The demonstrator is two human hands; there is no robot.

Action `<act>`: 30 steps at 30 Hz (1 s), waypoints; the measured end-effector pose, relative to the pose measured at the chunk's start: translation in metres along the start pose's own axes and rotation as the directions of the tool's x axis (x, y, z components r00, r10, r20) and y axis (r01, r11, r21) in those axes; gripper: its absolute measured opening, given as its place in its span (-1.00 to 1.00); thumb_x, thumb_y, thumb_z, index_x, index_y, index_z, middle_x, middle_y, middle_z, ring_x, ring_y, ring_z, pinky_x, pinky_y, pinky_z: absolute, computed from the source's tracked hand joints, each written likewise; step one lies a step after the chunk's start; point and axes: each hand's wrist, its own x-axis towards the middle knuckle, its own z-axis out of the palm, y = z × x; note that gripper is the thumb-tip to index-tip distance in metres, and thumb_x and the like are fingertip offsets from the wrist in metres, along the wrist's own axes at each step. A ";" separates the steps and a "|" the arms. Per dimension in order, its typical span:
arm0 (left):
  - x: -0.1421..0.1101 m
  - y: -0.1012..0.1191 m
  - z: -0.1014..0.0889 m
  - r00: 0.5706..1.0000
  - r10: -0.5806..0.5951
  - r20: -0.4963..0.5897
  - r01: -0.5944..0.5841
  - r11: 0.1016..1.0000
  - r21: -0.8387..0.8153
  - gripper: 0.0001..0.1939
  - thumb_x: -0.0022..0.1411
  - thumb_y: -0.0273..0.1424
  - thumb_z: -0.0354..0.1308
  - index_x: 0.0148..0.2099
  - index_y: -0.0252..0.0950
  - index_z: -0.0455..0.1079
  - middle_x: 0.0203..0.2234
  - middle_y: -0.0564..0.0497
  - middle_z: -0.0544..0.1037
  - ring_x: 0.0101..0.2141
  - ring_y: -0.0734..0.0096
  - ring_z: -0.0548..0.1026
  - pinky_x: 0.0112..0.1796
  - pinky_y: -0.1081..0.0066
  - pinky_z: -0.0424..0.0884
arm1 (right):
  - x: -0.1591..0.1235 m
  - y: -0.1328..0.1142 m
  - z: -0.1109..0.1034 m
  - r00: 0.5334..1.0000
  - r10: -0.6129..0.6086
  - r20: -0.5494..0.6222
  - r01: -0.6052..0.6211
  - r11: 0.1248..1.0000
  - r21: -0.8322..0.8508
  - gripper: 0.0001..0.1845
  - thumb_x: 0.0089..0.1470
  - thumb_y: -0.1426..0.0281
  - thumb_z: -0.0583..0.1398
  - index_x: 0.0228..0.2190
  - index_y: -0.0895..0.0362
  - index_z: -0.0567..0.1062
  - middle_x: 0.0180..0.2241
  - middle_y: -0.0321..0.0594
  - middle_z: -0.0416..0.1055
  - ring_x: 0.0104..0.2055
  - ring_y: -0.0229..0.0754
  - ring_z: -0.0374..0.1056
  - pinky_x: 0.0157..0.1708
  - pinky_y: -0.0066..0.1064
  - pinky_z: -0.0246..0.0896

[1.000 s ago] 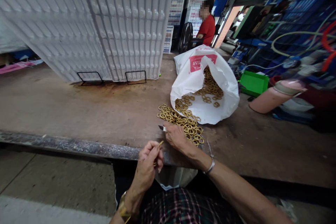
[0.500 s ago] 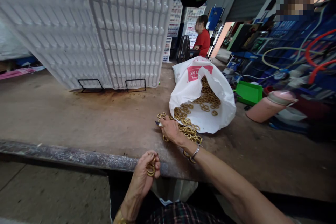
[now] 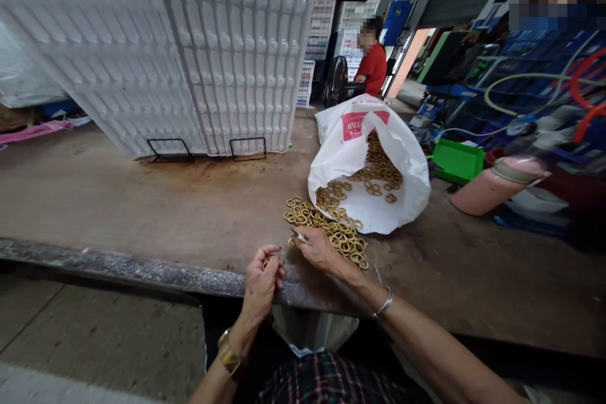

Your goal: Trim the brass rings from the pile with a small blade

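My left hand point(image 3: 262, 279) is closed at the table's front edge, its fingers curled around at least one brass ring point(image 3: 266, 264); the rest of its grip is hidden. Close by on the right, my right hand point(image 3: 319, 249) pinches a small pointed tool point(image 3: 300, 237) with a dark tip and a pale body, its exact kind too small to make out. That hand is at the near side of a heap of brass rings point(image 3: 348, 240) spread on the table. Behind the heap, a white sack point(image 3: 326, 161) lies on its side, mouth toward me, with many more rings inside.
Tall white ribbed plastic panels point(image 3: 237, 63) stand on the wooden table point(image 3: 95, 196) in black wire stands point(image 3: 249, 149). A green tray point(image 3: 458, 161) and a pink bottle point(image 3: 497, 188) are at the right. Behind the table, a person in red point(image 3: 372, 69) sits near a black fan point(image 3: 337, 79).
My right hand has drawn back from the heap toward my left hand, the small tool still in it. My left hand has risen slightly and turned, hiding more of the rings.
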 end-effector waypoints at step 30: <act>-0.011 -0.003 0.011 0.982 -0.129 0.138 0.087 0.957 0.276 -0.70 0.09 -0.14 0.03 -0.40 -0.30 0.25 -0.69 0.17 0.29 -0.75 0.64 0.15 -0.71 0.58 0.07 | -0.038 -0.014 0.013 0.975 0.214 0.054 -0.216 0.880 0.423 -0.75 -0.03 0.35 0.04 -0.67 0.15 0.25 -0.69 -0.43 0.14 -0.61 -0.38 0.02 -0.60 -0.54 -0.10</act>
